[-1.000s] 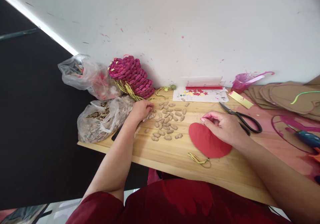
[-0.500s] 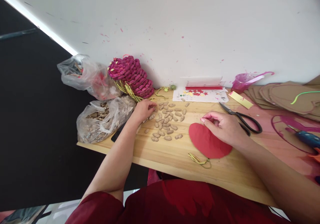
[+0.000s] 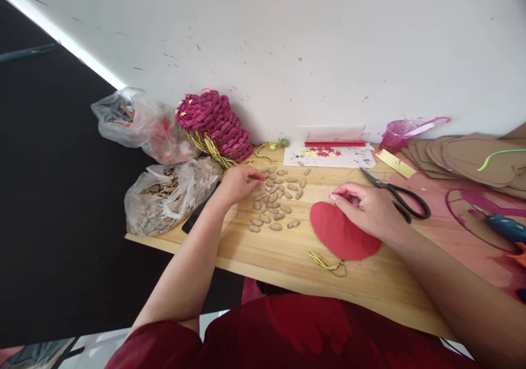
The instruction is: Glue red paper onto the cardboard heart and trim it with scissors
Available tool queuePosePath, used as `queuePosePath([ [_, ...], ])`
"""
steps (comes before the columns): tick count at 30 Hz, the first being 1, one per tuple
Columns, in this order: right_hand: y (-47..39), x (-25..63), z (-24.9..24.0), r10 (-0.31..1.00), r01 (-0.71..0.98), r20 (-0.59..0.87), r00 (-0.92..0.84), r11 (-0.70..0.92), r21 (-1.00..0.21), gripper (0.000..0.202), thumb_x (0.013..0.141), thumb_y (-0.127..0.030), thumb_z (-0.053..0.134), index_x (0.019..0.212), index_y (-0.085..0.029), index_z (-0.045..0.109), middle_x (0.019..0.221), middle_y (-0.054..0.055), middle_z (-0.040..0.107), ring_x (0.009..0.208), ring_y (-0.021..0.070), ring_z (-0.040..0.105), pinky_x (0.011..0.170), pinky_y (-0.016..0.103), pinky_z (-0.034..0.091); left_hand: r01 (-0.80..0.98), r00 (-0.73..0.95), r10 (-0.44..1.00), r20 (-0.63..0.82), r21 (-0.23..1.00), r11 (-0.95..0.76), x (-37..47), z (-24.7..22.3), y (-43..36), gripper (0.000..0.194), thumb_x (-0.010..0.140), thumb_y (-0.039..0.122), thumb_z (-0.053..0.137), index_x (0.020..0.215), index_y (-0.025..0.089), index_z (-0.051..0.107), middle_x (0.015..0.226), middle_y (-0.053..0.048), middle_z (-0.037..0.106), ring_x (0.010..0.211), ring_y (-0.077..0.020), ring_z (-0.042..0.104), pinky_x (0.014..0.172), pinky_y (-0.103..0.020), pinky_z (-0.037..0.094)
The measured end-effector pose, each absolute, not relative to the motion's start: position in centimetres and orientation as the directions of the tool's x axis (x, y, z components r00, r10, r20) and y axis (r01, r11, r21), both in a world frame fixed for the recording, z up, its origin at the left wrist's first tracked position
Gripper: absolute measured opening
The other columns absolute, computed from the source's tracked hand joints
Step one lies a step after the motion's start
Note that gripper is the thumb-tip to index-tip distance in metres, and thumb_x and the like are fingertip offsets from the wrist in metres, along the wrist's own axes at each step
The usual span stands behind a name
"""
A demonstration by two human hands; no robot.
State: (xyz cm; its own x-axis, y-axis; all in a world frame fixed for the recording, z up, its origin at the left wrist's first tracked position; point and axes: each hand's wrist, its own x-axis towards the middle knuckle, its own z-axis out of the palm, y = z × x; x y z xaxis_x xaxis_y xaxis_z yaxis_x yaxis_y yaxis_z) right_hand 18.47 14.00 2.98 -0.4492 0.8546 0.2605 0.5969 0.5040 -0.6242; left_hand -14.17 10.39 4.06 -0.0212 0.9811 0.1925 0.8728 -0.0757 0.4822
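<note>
Several unshelled peanuts (image 3: 275,227) lie spread over the wooden table (image 3: 263,254). My left hand (image 3: 243,182) is at the upper left of the peanuts, its fingers drawn together; what they hold, if anything, is too small to make out. Over the top edge of a red paper piece (image 3: 343,234) rests my right hand (image 3: 357,204), thumb and fingertips pinched together on something I cannot make out. A yellow-green tassel (image 3: 326,261) lies by the lower edge of the red piece.
Clear bags (image 3: 164,199) and a magenta peanut craft (image 3: 217,122) stand at the left. Stars lie on white paper (image 3: 291,159) at the back. To the right are scissors (image 3: 406,202), a pink cup (image 3: 392,136), cardboard pieces (image 3: 476,155) and a blue-handled tool (image 3: 505,227).
My left hand has moved a little to the right, over the upper-left peanuts. My right hand has kept its place at the red piece.
</note>
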Motion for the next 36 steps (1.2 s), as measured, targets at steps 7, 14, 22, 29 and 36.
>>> queuePosePath([
  [7, 13.9, 18.4, 3.0, 0.855, 0.584, 0.249, -0.455, 0.497, -0.642, 0.02, 0.087, -0.037, 0.057, 0.08, -0.023, 0.07, 0.066, 0.001, 0.071, 0.052, 0.0161, 0.058, 0.053, 0.03, 0.039, 0.943, 0.082, 0.98, 0.181, 0.305, -0.135, -12.5, 3.3, 10.3, 0.014, 0.082, 0.021, 0.069, 0.092, 0.022, 0.078, 0.094, -0.006, 0.076, 0.096, -0.0245, 0.066, 0.094, -0.038, 0.046],
  [14, 14.0, 18.5, 2.8, 0.854, 0.576, 0.249, -0.457, 0.498, -0.648, 0.021, 0.087, -0.037, 0.057, 0.081, -0.023, 0.071, 0.064, 0.001, 0.07, 0.05, 0.0156, 0.056, 0.052, 0.03, 0.039, 0.943, 0.109, 0.971, 0.211, 0.286, -0.168, -11.5, 3.1, 9.6, 0.02, 0.081, 0.014, 0.063, 0.095, 0.022, 0.075, 0.101, -0.006, 0.076, 0.104, -0.0262, 0.064, 0.098, -0.041, 0.043],
  [22, 14.1, 18.5, 2.8, 0.86, 0.574, 0.233, -0.455, 0.483, -0.661, 0.021, 0.087, -0.037, 0.058, 0.082, -0.022, 0.071, 0.069, 0.001, 0.072, 0.052, 0.0156, 0.057, 0.054, 0.03, 0.039, 0.924, 0.128, 0.974, 0.189, 0.333, -0.186, -11.3, 2.9, 9.9, 0.013, 0.081, 0.013, 0.066, 0.09, 0.019, 0.074, 0.095, -0.007, 0.075, 0.096, -0.0239, 0.067, 0.089, -0.036, 0.047],
  [29, 14.4, 18.7, 2.3, 0.859, 0.579, 0.239, -0.454, 0.488, -0.653, 0.024, 0.088, -0.042, 0.058, 0.082, -0.023, 0.071, 0.067, 0.002, 0.071, 0.052, 0.0166, 0.058, 0.053, 0.031, 0.04, 0.934, 0.128, 0.963, 0.239, 0.296, -0.198, -10.9, 2.9, 9.8, 0.012, 0.087, 0.016, 0.063, 0.088, 0.02, 0.074, 0.092, -0.005, 0.077, 0.093, -0.0237, 0.068, 0.094, -0.04, 0.045],
  [36, 14.9, 19.0, 1.6, 0.867, 0.586, 0.205, -0.453, 0.464, -0.664, 0.03, 0.087, -0.05, 0.057, 0.082, -0.024, 0.071, 0.073, 0.002, 0.074, 0.054, 0.0184, 0.061, 0.055, 0.032, 0.043, 0.968, -0.229, 0.441, 0.868, 0.251, 0.009, -16.0, 9.9, 7.0, 0.016, 0.093, 0.026, 0.058, 0.097, 0.021, 0.072, 0.096, -0.004, 0.075, 0.09, -0.0197, 0.066, 0.088, -0.036, 0.048],
])
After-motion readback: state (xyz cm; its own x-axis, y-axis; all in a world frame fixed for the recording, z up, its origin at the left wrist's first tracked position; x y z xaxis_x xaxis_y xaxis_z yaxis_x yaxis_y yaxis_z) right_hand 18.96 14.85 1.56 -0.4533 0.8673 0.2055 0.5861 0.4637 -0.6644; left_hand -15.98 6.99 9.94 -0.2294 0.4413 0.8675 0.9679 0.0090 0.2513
